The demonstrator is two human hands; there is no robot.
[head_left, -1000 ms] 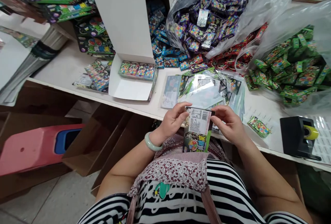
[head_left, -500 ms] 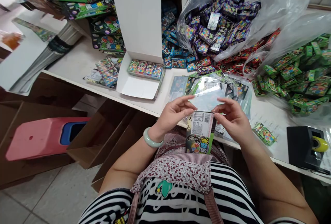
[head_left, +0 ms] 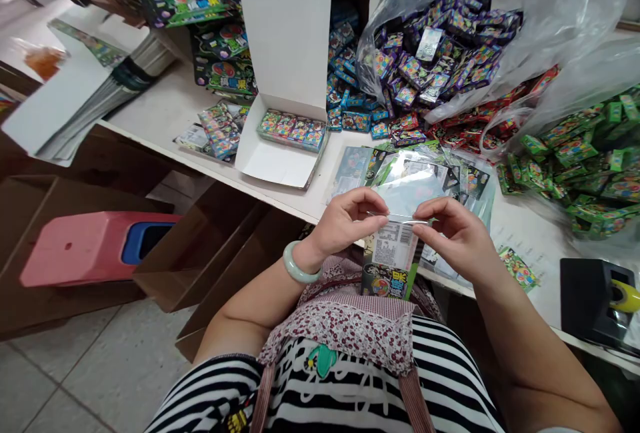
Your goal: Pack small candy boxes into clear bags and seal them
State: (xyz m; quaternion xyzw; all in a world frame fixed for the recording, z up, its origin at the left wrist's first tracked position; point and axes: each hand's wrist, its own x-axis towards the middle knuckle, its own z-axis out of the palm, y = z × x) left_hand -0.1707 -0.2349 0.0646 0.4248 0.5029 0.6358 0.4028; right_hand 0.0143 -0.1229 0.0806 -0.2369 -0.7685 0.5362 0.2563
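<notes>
My left hand point(head_left: 356, 221) pinches the left end of the top edge of a flat printed candy packet point(head_left: 393, 253), thumb against fingers. At the other end of that edge my right hand point(head_left: 453, 233) pinches in the same way. A thin clear strip stretches between the fingertips. The packet hangs upright in front of my apron, its barcode and label facing me, its lower end against the apron. Just beyond my hands lies a pile of clear plastic sleeves and printed packets point(head_left: 430, 170) on the white table point(head_left: 320, 203).
An open white box point(head_left: 280, 160) holds a row of small candy boxes point(head_left: 293, 130). Heaps of purple boxes point(head_left: 445, 53), blue, red and green boxes point(head_left: 590, 153) fill the back and right. A tape dispenser point(head_left: 590, 300) stands at right. Below left are cartons and a pink stool point(head_left: 80, 246).
The view has shifted slightly, so the table things sit further right. Both hands keep their pinch; a pale strip along the packet's top edge now shows between the fingertips.
</notes>
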